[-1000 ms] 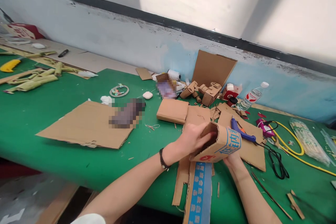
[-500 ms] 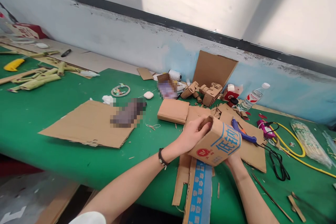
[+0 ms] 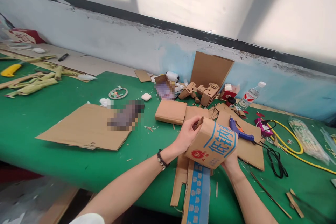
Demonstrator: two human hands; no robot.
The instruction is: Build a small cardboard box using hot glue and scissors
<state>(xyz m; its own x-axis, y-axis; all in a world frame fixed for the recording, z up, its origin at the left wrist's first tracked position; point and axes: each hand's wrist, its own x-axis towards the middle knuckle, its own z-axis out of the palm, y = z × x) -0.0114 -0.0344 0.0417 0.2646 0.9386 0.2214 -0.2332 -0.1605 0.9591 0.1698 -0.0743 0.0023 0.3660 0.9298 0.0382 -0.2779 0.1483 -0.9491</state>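
Note:
A folded cardboard box (image 3: 210,145) with blue printing and a red round mark is held up, tilted, over the green table. At its open upper-left edge, my left hand (image 3: 187,134) grips the wall, the thumb near the rim. My right hand (image 3: 231,162) supports the lower right side from behind; the box hides most of its fingers. Beneath the box lie a cardboard strip with a blue printed band (image 3: 198,196) and a notched cardboard piece (image 3: 177,185). A blue glue gun (image 3: 240,131) rests on a cardboard sheet (image 3: 253,154) to the right.
A flat cardboard block (image 3: 170,112) and cardboard camera-like models (image 3: 208,93) stand farther back. A water bottle (image 3: 250,96), yellow hose (image 3: 296,143), black cable (image 3: 278,171) and bagged sticks (image 3: 308,140) occupy the right. Another cardboard sheet (image 3: 86,126) lies left.
The box has turned slightly, so its printed face shows more and its opening less. Both hands keep their hold. The whole view has shifted a little.

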